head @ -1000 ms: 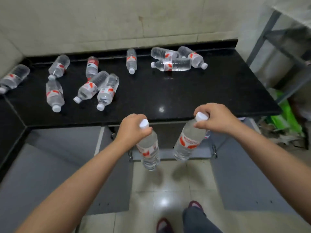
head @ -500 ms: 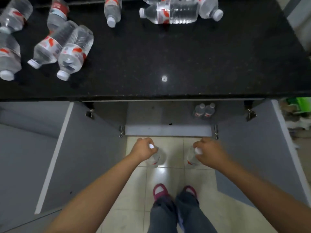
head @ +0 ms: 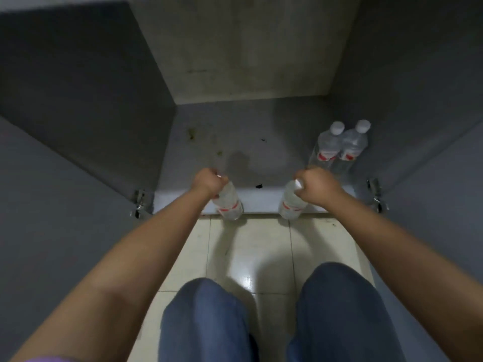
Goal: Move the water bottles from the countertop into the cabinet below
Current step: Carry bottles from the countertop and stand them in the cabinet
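Note:
I look into the open cabinet below the counter. My left hand grips the cap end of a clear water bottle with a red label, hanging over the cabinet's front sill. My right hand grips the top of a second such bottle the same way, just right of it. Two more bottles stand upright side by side on the cabinet floor at the right, beyond my right hand. The countertop is out of view.
Both grey cabinet doors stand open, the left door and the right door, with metal hinges at the sill. My knees in blue jeans are bent over the pale tiled floor.
I have crouched down; the view dropped from the countertop to the cabinet interior. Both hands carried their bottles forward from over the floor to the cabinet's front sill.

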A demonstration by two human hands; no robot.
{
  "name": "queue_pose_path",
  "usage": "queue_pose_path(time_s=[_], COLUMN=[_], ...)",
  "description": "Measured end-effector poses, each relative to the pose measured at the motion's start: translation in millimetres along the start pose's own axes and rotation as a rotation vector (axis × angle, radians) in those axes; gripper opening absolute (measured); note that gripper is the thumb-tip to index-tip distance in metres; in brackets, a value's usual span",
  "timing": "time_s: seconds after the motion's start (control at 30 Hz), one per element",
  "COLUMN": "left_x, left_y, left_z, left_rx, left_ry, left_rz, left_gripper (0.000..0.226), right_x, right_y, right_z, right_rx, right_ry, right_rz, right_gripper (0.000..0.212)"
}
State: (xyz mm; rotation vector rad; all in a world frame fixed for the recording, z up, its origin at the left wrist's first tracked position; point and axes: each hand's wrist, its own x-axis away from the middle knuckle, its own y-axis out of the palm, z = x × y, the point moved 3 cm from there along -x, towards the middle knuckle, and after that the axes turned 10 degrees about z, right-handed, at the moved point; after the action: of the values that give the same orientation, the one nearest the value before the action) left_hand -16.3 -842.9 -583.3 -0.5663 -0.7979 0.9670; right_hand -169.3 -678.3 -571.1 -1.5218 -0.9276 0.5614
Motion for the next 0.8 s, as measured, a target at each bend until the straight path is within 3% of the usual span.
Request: queue_pose_path(time_s=[0.13, 0.3, 0.5, 0.7, 0.8], left_x=[-30, -39, -51, -54, -53], left_y=[22, 17, 25, 51, 62], left_z=[-7, 15, 40, 40, 39], left_rx=[0.074, -0.009, -0.218, -0.569, -0.681], left_ry=[-0.013, 0.056, 0.252, 0.464, 0.69], left_rz=[0.095, 0.079, 0.038, 0.171, 0.235], left_gripper=[0.029, 0.029, 0.022, 0.036, 0.04], right_x=[-26, -48, -75, -88, -91], right_y=[25, 14, 9, 29, 29], right_z=[2, -3, -16, -18, -18], right_rx=[-0.006, -0.052, -0.09, -0.097, -0.065], right_ry=[-0.061, -0.051, -0.08, -0.023, -0.047], right_rz=[0.089, 0.097, 0.076, 0.134, 0.154], right_gripper=[0.031, 0.031, 0.032, 0.036, 0.043])
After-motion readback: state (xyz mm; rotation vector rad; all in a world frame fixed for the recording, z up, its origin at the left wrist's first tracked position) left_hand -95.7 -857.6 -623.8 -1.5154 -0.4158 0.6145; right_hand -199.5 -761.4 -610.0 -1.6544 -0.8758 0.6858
